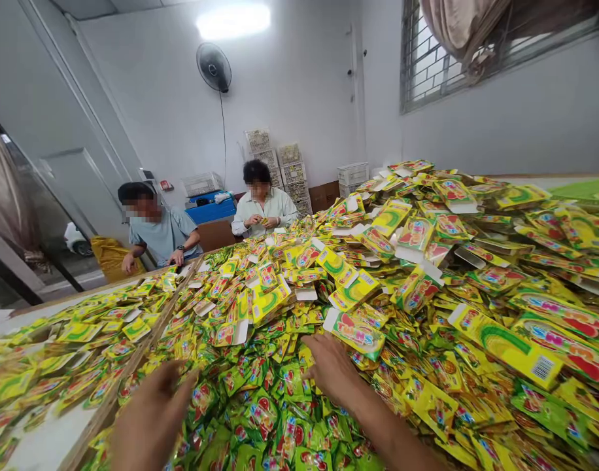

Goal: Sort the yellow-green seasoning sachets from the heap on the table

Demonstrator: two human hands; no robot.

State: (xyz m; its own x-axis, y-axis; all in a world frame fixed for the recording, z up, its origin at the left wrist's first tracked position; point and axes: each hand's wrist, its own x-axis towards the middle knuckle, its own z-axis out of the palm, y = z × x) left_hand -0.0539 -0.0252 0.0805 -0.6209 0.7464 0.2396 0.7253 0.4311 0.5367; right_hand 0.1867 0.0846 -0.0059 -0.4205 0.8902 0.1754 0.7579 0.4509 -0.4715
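My right hand (333,367) reaches over a heap of small green and yellow sachets (273,412) printed with red fruit. Its thumb and fingers are apart at the sachets, and I see nothing held between them. Just beyond it lies a yellow flat carton (357,333) with a white end flap. Nearer the wooden divider, my left hand (155,415) is blurred, with its thumb and fingers apart and nothing visible in its grasp. Some fingertips of both hands are hard to make out.
A tall pile of yellow cartons (417,229) rises at the right. A wooden strip (147,347) separates more cartons (78,330) on the left. Two people (165,232) sit across the table, one handling a small packet. Stacked white crates (293,173) stand behind.
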